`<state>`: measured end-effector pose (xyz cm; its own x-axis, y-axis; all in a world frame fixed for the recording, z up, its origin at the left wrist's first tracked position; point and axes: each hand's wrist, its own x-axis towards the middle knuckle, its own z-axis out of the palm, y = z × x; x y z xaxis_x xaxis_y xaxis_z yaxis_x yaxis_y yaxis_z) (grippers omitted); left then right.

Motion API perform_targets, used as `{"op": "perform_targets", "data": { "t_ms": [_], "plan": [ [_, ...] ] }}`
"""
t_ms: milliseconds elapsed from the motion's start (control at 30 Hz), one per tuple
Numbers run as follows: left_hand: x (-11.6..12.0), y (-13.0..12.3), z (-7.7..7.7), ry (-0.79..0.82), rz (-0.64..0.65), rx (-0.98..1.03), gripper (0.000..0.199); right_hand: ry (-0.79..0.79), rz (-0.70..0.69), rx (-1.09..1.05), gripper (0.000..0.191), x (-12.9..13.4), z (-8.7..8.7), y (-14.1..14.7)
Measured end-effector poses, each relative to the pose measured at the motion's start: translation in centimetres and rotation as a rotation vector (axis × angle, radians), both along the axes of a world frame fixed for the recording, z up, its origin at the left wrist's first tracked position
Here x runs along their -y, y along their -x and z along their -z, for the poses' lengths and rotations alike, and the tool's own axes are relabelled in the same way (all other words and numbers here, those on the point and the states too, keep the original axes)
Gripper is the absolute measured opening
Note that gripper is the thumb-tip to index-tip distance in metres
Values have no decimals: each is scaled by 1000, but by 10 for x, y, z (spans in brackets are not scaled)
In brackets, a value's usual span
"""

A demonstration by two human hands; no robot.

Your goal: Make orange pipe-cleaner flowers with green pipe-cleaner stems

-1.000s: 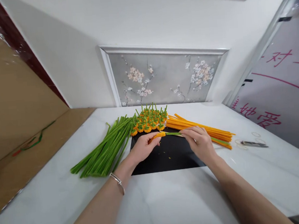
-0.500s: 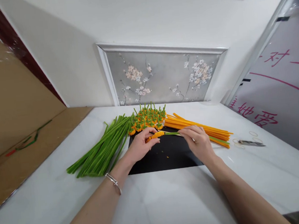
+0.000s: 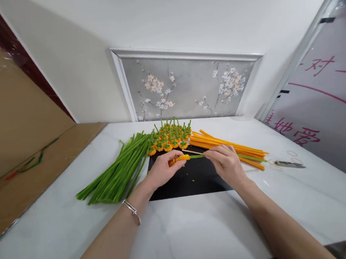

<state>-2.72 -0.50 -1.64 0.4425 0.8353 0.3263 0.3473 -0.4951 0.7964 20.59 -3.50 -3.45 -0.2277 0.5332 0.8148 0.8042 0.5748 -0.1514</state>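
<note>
Between the thumb and fingers of my left hand (image 3: pixel 160 171) is a small orange ridged pumpkin (image 3: pixel 181 158) made of coiled pipe cleaner. My right hand (image 3: pixel 227 162) pinches a green pipe cleaner (image 3: pixel 196 156), whose near end meets the pumpkin while its far tail sticks out past the hand to the right. Just behind it, a thin pale stick (image 3: pixel 192 151) slants toward the right fingers; whether they hold it too I cannot tell. Both hands are over a black mat (image 3: pixel 189 186). Several finished orange pumpkins (image 3: pixel 167 147) with green stems stand grouped behind the mat.
Loose green pipe cleaners (image 3: pixel 119 171) lie in a pile at left, orange ones (image 3: pixel 230 143) at right. Scissors (image 3: pixel 289 164) and thin pale rings (image 3: pixel 292 153) rest farther right on the white table (image 3: pixel 181 232). Cardboard (image 3: pixel 81 146) borders the left; a wall stands behind.
My right hand has shifted slightly left, and less green pipe cleaner shows between the hands. The pumpkin has turned a little in my left fingers.
</note>
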Motion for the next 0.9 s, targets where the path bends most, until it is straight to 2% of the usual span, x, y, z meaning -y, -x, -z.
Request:
{"op": "perform_targets", "data": {
  "t_ms": [233,633,900],
  "plan": [
    [0,0,2,-103,-164,-25,23,-30,32,49,16,0,1,0],
    [3,-4,1,-72,-61,-3,20,-51,31,117,22,2,-4,0],
    [-4,0,2,95,-107,182,29,-116,22,-7,19,4,-5,-6]
  ]
}}
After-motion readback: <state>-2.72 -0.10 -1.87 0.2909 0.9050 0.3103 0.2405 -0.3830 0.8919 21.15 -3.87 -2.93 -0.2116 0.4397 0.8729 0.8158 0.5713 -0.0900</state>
